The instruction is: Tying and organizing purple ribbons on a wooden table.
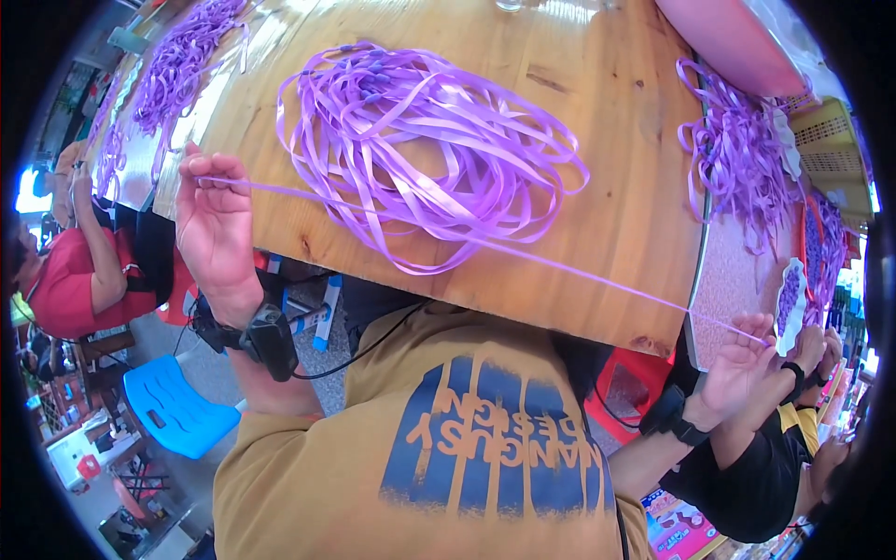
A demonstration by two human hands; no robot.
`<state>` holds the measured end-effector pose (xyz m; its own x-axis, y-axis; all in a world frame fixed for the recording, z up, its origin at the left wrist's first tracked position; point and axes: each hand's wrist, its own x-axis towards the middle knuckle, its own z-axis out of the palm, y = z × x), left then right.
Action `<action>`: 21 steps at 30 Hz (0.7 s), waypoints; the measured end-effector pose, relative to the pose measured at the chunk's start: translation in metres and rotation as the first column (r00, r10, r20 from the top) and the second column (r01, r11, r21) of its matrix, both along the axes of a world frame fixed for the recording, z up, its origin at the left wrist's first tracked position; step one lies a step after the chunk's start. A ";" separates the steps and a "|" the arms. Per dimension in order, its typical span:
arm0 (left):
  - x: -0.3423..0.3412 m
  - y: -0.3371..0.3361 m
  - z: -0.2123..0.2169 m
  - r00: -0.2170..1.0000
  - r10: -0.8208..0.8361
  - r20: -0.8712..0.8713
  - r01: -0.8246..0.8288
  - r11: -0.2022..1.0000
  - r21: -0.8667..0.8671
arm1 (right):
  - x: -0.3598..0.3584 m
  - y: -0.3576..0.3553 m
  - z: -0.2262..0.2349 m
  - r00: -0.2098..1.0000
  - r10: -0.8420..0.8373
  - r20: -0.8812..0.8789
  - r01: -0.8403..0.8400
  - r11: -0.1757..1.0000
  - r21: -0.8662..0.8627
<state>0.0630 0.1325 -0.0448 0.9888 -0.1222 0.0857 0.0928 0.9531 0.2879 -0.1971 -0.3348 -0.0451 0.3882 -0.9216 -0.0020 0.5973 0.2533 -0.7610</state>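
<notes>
A thin purple ribbon (pixel 597 277) runs taut between my hands, slanting down from left to right across the table's near edge. My left hand (pixel 220 229) is raised at the left with its palm toward me, fingers curled on one end of the ribbon. Farther right and lower, my right hand (pixel 733 378) pinches the other end, its fingertips bent over it. Beneath the stretched strand, a loose coil of shiny purple ribbons (pixel 350 126) lies on the wooden table (pixel 625 168). Small darker purple pieces are bunched at the coil's far left.
More purple ribbons (pixel 182 70) are heaped at the far left, and another heap (pixel 742 149) hangs at the right edge. A person in red (pixel 70 285) sits left; another in black (pixel 761 476) works close on my right. A blue stool (pixel 177 406) stands at lower left.
</notes>
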 end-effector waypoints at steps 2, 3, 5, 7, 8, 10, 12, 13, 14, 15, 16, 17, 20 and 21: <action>-0.001 -0.001 0.000 1.000 -0.023 -0.005 0.023 0.999 -0.031 | -0.006 -0.007 -0.006 0.992 -0.094 -0.084 0.097 0.995 0.034; 0.000 0.002 0.000 0.999 -0.048 -0.015 0.047 0.996 -0.071 | -0.026 -0.028 -0.015 0.965 0.225 0.135 -0.239 0.967 0.090; -0.002 0.000 0.001 0.996 -0.085 -0.009 0.084 0.994 -0.064 | -0.041 -0.047 -0.028 0.793 0.492 0.360 -0.551 0.831 0.078; -0.005 0.001 0.003 0.992 -0.127 -0.008 0.126 0.990 -0.062 | -0.042 -0.051 -0.028 0.790 0.466 0.399 -0.522 0.852 0.039; -0.006 0.004 0.005 0.981 -0.194 -0.021 0.193 0.979 -0.061 | -0.045 -0.052 -0.028 0.792 0.464 0.396 -0.520 0.853 0.039; -0.009 0.009 0.005 0.964 -0.263 -0.033 0.260 0.963 -0.064 | -0.050 -0.056 -0.028 0.891 0.352 0.287 -0.387 0.919 0.074; -0.013 0.012 0.004 0.973 -0.223 -0.058 0.220 0.974 -0.059 | -0.055 -0.058 -0.024 0.874 0.371 0.313 -0.418 0.903 0.097; -0.014 0.012 0.003 0.973 -0.223 -0.059 0.220 0.974 -0.059 | -0.056 -0.058 -0.022 0.855 0.390 0.341 -0.451 0.884 0.121; -0.015 0.012 0.002 0.981 -0.177 -0.076 0.173 0.984 -0.051 | -0.056 -0.058 -0.020 0.856 0.390 0.340 -0.451 0.884 0.121; -0.016 0.011 0.001 0.987 -0.132 -0.092 0.129 0.991 -0.042 | -0.055 -0.054 -0.015 0.879 0.359 0.312 -0.419 0.896 0.149; -0.016 0.010 0.001 0.987 -0.134 -0.092 0.131 0.990 -0.044 | -0.053 -0.049 -0.012 0.901 0.328 0.283 -0.385 0.906 0.175; -0.016 0.009 0.000 0.988 -0.128 -0.091 0.125 0.991 -0.046 | -0.051 -0.044 -0.009 0.902 0.327 0.283 -0.384 0.907 0.174; -0.018 0.009 0.003 0.987 -0.132 -0.086 0.127 0.990 -0.067 | -0.042 -0.029 -0.002 0.909 0.238 0.342 -0.315 0.930 0.190; -0.018 0.009 0.004 0.987 -0.141 -0.082 0.134 0.987 -0.085 | -0.039 -0.027 -0.001 0.878 0.222 0.424 -0.333 0.919 0.210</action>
